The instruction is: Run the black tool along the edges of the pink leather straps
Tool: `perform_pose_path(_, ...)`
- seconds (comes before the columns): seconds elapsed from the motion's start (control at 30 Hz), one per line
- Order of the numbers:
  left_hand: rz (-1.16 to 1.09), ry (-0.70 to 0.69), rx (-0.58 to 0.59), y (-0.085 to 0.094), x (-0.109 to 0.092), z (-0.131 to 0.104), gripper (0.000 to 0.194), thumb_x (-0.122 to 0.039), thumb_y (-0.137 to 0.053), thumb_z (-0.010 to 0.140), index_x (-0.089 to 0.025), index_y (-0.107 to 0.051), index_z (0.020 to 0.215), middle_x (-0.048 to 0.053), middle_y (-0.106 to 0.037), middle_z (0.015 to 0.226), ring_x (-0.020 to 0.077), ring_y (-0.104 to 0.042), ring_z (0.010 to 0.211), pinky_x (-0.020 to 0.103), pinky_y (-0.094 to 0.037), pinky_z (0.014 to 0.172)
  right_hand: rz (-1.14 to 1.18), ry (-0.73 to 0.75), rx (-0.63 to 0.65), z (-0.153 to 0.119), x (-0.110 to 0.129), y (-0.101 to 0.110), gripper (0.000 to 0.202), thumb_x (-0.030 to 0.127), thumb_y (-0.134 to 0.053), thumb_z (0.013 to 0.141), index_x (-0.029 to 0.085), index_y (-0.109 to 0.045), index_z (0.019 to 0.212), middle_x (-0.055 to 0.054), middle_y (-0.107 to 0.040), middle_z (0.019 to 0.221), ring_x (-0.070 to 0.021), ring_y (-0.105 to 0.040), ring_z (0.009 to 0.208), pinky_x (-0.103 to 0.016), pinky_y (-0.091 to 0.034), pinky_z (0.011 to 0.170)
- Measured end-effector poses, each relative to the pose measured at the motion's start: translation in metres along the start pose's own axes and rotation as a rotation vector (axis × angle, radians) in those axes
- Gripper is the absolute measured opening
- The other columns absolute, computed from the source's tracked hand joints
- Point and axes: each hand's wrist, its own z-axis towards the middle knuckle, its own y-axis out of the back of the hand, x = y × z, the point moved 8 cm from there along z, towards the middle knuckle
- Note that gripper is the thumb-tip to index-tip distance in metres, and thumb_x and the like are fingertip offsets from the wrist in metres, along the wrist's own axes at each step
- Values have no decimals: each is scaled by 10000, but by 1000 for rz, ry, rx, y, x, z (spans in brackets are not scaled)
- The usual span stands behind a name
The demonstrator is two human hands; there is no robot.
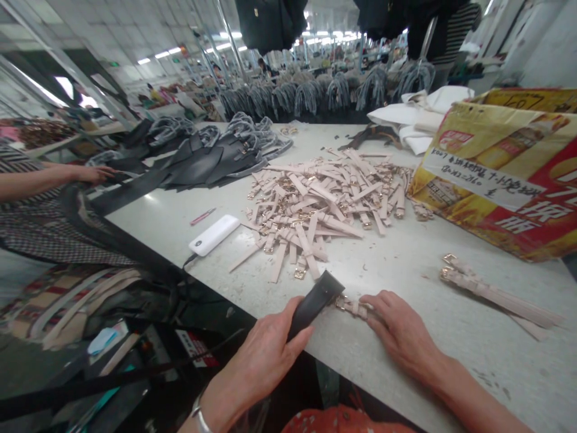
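Observation:
My left hand [274,343] is wrapped round a black tool [315,304] with a wide flat end, near the front edge of the table. Just right of that end lies a beige strap with a gold buckle [354,308]. My right hand [399,331] has its thumb and fingers at the strap's right end. Beyond both hands spreads a heap of beige buckled straps [311,204]. A neat bundle of similar straps [496,294] rests to the right of my right hand.
A yellow and red carton [500,174] stands at the right. A white power bank [215,234] and a red pen [202,216] lie left of the heap. Black leather pieces [207,159] cover the far left, where another person's hand [97,174] reaches in.

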Motion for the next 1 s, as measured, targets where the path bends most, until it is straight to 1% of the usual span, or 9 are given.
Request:
perform_pose_path(0.13,1,58,10,1,14,-17,452,-509,-378,883,-301,-400,1284,28,-632,986,232,-583,947,353,-419,849,-19,-32,35,0,3,1,311,163,-439,852,250,-536,1134,-68,-535,984,-210,-510,899,-347,-423,780)
perform_pose_path(0.3,-6,60,5,0,16,-24,440,-512,-367,887,-318,-406,1280,21,-628,961,233,-581,937,371,-424,848,-15,-30,-34,5,15,10,361,237,-542,786,231,-520,1146,-80,-512,1114,-229,-495,990,-352,-409,834)
perform_pose_path(0.37,-17,43,3,-2,14,-23,420,-500,-374,888,-321,-419,1265,17,-629,958,229,-586,930,364,-429,839,-19,-19,-60,11,19,11,270,250,-529,798,226,-558,1065,-72,-537,1055,-220,-507,949,-339,-404,805)
perform_pose_path(0.43,-23,32,7,-4,12,-23,426,-499,-383,884,-314,-419,1266,22,-630,969,231,-585,938,360,-431,837,-31,-22,-64,18,22,10,140,222,-507,798,213,-582,915,-54,-560,942,-201,-517,872,-314,-393,750)
perform_pose_path(0.5,-27,19,16,-6,11,-22,429,-492,-383,886,-303,-418,1269,22,-632,956,230,-587,935,351,-433,832,-63,-44,-47,27,24,8,83,178,-505,765,205,-568,811,-36,-561,838,-187,-512,801,-295,-368,698)
perform_pose_path(0.6,-27,3,16,-7,10,-22,414,-471,-377,893,-294,-428,1264,18,-636,935,221,-595,913,336,-434,822,-141,-76,5,37,28,3,109,138,-506,711,209,-566,768,-24,-563,773,-184,-499,746,-289,-322,653)
perform_pose_path(0.77,-43,1,6,-8,17,-22,440,-478,-385,888,-298,-412,1288,27,-640,976,225,-591,937,335,-438,821,-238,-120,85,46,27,-2,66,176,-517,717,200,-564,678,-39,-568,720,-184,-483,686,-283,-265,596)
perform_pose_path(0.87,-50,-1,4,-10,21,-23,472,-491,-388,883,-289,-397,1309,42,-631,1034,229,-583,963,346,-432,849,-209,-127,108,46,22,-5,110,176,-518,732,193,-562,632,-38,-571,706,-177,-487,672,-276,-264,581)
perform_pose_path(1.0,-70,0,-2,-10,21,-23,467,-486,-392,880,-283,-414,1300,45,-627,1032,226,-577,964,340,-436,848,-92,-81,66,44,20,-8,173,230,-529,793,189,-572,630,-26,-578,688,-166,-508,665,-283,-311,613)
